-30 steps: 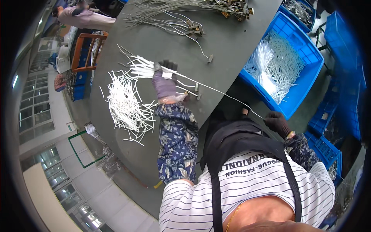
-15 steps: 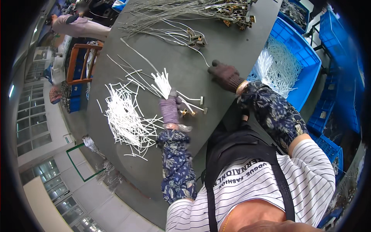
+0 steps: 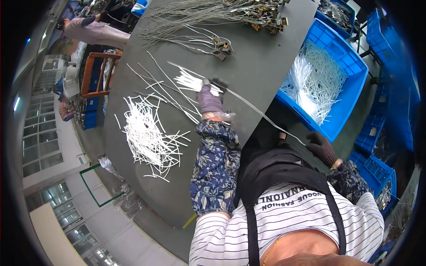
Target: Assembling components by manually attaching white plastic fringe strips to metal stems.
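While the left hand (image 3: 208,98), in a purple-grey knit glove, is closed around a small bundle of short white plastic sleeves (image 3: 190,82) on the dark grey worktable (image 3: 262,66), the right hand (image 3: 322,148), in a dark glove, is drawn back near the body and grips the near end of a long thin grey wire (image 3: 255,111). That wire runs taut from the right hand up to the left, where it seems to meet the bundle, though the joint is too small to make out. A loose heap of white sleeves (image 3: 148,135) lies to the left of the forearm, and a blue plastic crate (image 3: 355,91) to the right holds many more. Tangled grey wires with brass-coloured terminals (image 3: 213,17) wait at the table's far edge. Judging by those stocks, most of the work remains.
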Motion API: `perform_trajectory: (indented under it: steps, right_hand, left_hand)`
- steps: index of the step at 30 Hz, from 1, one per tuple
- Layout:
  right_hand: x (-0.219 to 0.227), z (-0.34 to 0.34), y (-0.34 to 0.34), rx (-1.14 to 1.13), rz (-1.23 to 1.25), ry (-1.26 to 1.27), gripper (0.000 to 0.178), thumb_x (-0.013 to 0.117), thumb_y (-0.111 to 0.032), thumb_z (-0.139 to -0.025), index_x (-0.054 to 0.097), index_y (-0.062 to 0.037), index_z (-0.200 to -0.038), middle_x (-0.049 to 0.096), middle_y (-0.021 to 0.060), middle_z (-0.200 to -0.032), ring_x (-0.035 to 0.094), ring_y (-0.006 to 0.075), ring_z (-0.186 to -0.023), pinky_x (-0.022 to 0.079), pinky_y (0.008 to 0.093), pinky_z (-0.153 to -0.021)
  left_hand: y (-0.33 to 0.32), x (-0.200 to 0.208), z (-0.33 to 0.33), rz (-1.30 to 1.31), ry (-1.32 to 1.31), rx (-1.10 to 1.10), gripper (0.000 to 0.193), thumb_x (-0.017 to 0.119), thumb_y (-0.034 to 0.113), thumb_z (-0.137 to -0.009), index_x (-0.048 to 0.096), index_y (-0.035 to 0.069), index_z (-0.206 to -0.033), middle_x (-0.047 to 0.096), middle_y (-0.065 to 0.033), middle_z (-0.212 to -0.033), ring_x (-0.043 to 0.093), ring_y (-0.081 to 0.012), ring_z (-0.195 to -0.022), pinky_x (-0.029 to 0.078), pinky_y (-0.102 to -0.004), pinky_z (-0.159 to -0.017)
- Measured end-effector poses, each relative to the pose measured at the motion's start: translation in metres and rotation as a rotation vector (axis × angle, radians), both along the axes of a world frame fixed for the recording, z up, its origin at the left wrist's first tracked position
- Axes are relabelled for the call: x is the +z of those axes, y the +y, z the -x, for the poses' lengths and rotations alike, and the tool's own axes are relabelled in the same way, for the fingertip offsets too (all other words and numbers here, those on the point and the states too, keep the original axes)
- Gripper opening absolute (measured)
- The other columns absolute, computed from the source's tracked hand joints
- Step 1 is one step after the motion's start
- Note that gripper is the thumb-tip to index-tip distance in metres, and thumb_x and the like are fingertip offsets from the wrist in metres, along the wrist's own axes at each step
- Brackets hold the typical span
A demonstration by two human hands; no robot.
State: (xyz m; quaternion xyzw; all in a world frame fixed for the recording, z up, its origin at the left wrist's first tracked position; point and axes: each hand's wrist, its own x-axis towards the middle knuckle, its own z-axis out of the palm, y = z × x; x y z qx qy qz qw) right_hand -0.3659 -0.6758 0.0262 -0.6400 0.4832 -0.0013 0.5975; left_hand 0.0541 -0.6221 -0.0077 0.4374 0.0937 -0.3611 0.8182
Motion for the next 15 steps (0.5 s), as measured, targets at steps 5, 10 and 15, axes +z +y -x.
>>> perform_trajectory:
  steps: [5, 10, 15]
  right_hand:
    - [-0.021, 0.048, 0.005, 0.041, -0.124, 0.249, 0.030, 0.062, -0.031, -0.076, 0.063, -0.0023, -0.083, 0.058, 0.0076, -0.070, 0.056, 0.0175, -0.062, 0.045, 0.0337, -0.059]
    - [-0.034, 0.055, 0.002, 0.027, -0.094, 0.177, 0.031, 0.062, -0.032, -0.075, 0.063, -0.0022, -0.083, 0.057, 0.0075, -0.066, 0.054, 0.0163, -0.058, 0.042, 0.0323, -0.056]
    - [-0.028, 0.056, -0.006, 0.036, -0.072, 0.178, 0.029, 0.062, -0.030, -0.075, 0.064, -0.0022, -0.081, 0.056, 0.0068, -0.066, 0.053, 0.0159, -0.058, 0.042, 0.0320, -0.056]
  left_hand:
    - [0.017, 0.048, -0.063, 0.068, -0.232, 0.129, 0.017, 0.064, 0.018, -0.088, 0.058, 0.004, -0.096, 0.068, -0.0136, -0.088, 0.068, -0.0275, -0.077, 0.060, -0.0474, -0.073]
    - [0.025, 0.095, -0.087, 0.042, -0.360, 0.187, 0.019, 0.059, 0.023, -0.092, 0.055, 0.005, -0.097, 0.067, -0.0142, -0.090, 0.067, -0.0273, -0.077, 0.060, -0.0452, -0.072]
    - [0.034, 0.108, -0.095, -0.062, -0.365, 0.247, 0.022, 0.057, 0.025, -0.093, 0.051, 0.006, -0.102, 0.067, -0.0137, -0.090, 0.067, -0.0265, -0.077, 0.061, -0.0423, -0.069]
